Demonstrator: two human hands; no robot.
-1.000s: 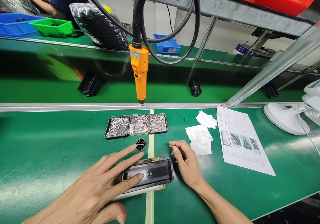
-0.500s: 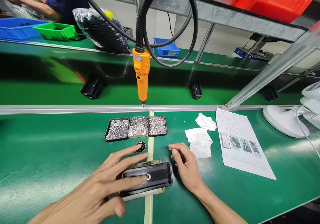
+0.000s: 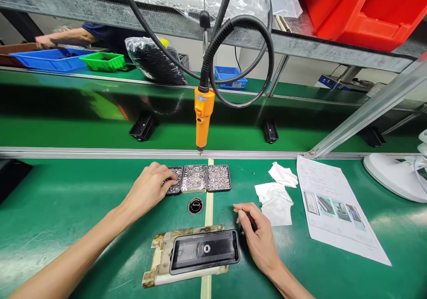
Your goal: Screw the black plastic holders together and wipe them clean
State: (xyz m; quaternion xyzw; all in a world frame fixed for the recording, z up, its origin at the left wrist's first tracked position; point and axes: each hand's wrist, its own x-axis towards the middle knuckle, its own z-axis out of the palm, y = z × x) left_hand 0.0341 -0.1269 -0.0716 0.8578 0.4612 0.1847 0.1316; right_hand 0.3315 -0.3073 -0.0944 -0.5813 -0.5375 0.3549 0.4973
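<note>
We're likely picking small parts [image 3: 177, 173] from the left tray [image 3: 174, 194], left hand [image 3: 152, 184] pinch hard to tell, right hand [image 3: 257, 233] curled, contents hidden, black case [image 3: 220, 248] on the block [image 3: 163, 260]; next probably needs one part lifted cleanly.

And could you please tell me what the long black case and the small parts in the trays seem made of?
Long black case: probably plastic, satin to glossy, by its smooth surface and soft sheen. Small parts: likely metal, shiny, from their silvery glints; which metal, I can't tell.
</note>
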